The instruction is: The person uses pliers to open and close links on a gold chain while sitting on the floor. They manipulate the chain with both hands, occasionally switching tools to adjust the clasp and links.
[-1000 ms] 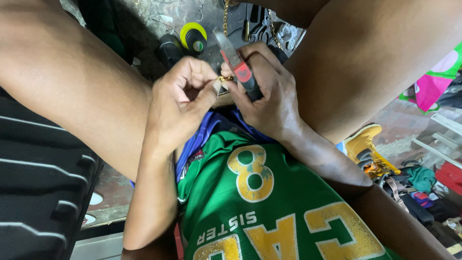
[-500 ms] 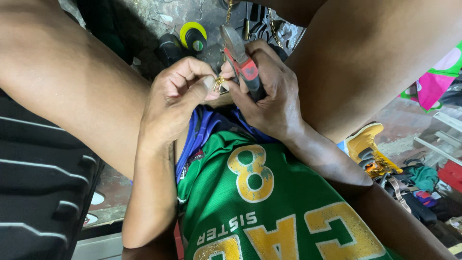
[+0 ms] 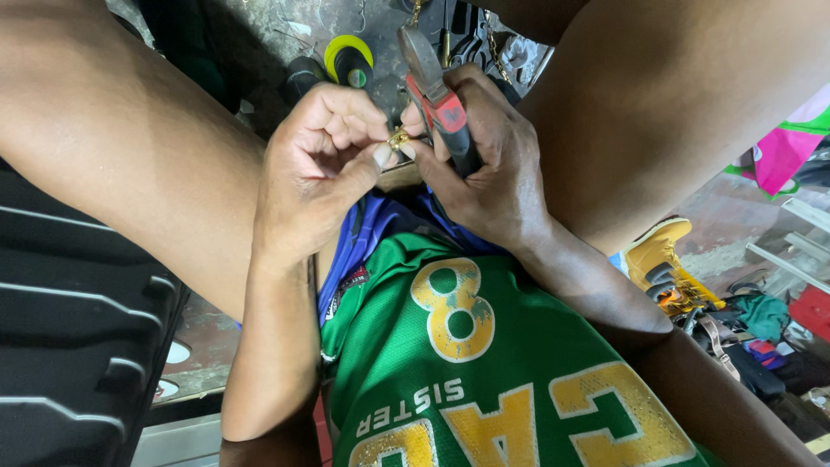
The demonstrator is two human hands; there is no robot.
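Head view: seated person seen from above, both hands raised between the knees.
Gold piece (image 3: 398,139): small, shiny, yellow metal; pinched between the fingertips of both hands, just below the pliers' head. Its exact shape cannot be made out.
Left hand (image 3: 316,169): fingers curled into a loose fist; thumb and forefinger closed on the gold piece from the left.
Right hand (image 3: 484,160): thumb tip pressed against the gold piece from the right; remaining fingers wrapped around the pliers' grips.
Pliers (image 3: 437,91): red-and-black grips, grey metal head pointing up and away from the person; head closed, clear of the gold piece. Lower grips hidden inside the right hand.
Chain (image 3: 494,54): thin, gold, hanging behind the right hand; upper end cut off by the top edge.
Round tool (image 3: 348,60): yellow-green and black, on the floor beyond the hands; kind unclear.
Jersey (image 3: 484,372): green with yellow figures, bottom cut off.
Black panel (image 3: 78,337): ribbed, at left, partly out of frame.
Shoe (image 3: 661,255): yellow, at right beside a blurred pile of clutter.
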